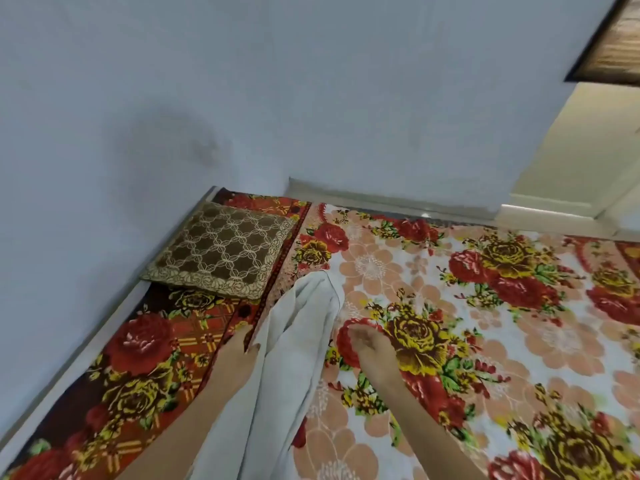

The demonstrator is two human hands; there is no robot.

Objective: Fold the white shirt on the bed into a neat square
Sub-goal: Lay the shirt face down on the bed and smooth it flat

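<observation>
The white shirt (298,341) lies bunched in a long rumpled strip on the floral bed cover (450,323), running from the bottom edge up toward the cushion. My left hand (239,355) rests flat along the shirt's left edge, its thumb touching the cloth. My right hand (369,344) is just right of the shirt, over a red rose in the print, fingers loosely curled and holding nothing. The lower end of the shirt runs out of view between my forearms.
A brown patterned cushion (221,251) lies at the bed's far left corner, against the pale blue wall (173,116). A darker red floral cover (145,368) lies along the left side. A doorway (588,161) opens at the far right.
</observation>
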